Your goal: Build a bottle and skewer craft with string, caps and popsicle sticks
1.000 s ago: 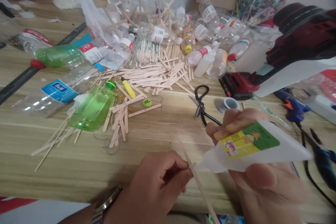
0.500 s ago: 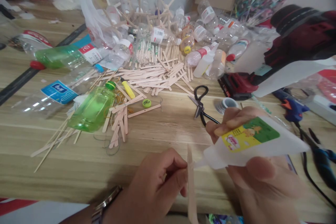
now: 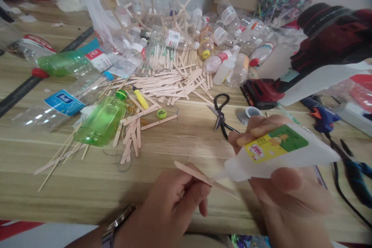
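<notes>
Between the thumb and fingers of my left hand (image 3: 180, 201) a wooden craft stick (image 3: 193, 171) is pinched, its far end pointing up and left. My right hand (image 3: 290, 190) is wrapped round a white glue bottle (image 3: 273, 151) with a yellow and green label, tipped so its nozzle points down and left. The nozzle tip is at the stick's middle, just beside my left thumb; I cannot tell whether glue is coming out. Black-handled scissors (image 3: 221, 114) and a roll of grey wire (image 3: 250, 114) lie just beyond my right hand.
A pile of craft sticks (image 3: 165, 83) and several plastic bottles (image 3: 229, 37) crowd the back of the wooden table. A green bottle (image 3: 101, 120) lies to the left. Towards the right are a red and black power tool (image 3: 261, 93), a blue glue gun (image 3: 322, 118) and pliers (image 3: 356, 178).
The craft stick in my left hand has swung from nearly upright in view to slanting across, upper end leftward. The glue bottle in my right hand has shifted only slightly.
</notes>
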The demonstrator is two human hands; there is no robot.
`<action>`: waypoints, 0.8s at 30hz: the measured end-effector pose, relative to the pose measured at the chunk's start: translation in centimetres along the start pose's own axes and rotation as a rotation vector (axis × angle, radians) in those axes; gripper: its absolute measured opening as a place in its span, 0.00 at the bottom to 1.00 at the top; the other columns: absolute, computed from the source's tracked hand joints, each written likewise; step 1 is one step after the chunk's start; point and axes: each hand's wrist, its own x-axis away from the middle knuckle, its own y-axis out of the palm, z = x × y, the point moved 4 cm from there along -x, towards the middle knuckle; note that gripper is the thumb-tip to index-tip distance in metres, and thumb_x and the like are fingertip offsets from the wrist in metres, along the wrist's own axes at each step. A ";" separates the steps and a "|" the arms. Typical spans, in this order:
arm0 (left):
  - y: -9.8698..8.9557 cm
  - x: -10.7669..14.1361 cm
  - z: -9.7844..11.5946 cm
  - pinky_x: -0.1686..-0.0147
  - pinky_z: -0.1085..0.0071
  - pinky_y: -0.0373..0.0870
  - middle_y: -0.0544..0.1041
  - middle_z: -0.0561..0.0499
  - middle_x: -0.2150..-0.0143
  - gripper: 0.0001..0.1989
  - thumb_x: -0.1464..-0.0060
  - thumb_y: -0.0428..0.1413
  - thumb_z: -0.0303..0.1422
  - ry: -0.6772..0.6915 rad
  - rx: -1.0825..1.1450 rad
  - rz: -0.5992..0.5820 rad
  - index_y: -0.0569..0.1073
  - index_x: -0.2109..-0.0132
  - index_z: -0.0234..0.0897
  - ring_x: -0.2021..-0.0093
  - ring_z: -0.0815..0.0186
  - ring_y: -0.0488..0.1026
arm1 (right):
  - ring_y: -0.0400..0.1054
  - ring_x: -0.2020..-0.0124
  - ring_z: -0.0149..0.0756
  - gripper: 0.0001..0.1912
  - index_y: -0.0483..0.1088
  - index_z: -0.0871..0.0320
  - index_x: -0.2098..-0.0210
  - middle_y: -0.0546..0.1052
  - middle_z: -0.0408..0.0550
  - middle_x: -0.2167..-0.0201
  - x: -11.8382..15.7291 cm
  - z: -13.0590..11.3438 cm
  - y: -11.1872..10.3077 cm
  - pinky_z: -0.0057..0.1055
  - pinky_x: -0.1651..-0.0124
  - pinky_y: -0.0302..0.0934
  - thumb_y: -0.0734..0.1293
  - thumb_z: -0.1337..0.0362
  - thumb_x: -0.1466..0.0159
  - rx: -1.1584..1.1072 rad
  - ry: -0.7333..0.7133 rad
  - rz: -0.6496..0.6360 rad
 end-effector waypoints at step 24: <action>-0.2 -0.5 -0.3 0.79 0.77 0.55 0.69 0.57 0.75 0.17 0.37 0.50 0.47 -0.086 0.220 0.026 0.71 0.64 0.38 0.76 0.73 0.63 | 0.69 0.69 0.38 0.22 0.78 0.51 0.64 0.71 0.44 0.67 -0.3 0.3 0.0 0.35 0.71 0.62 0.80 0.53 0.57 -0.048 0.028 0.103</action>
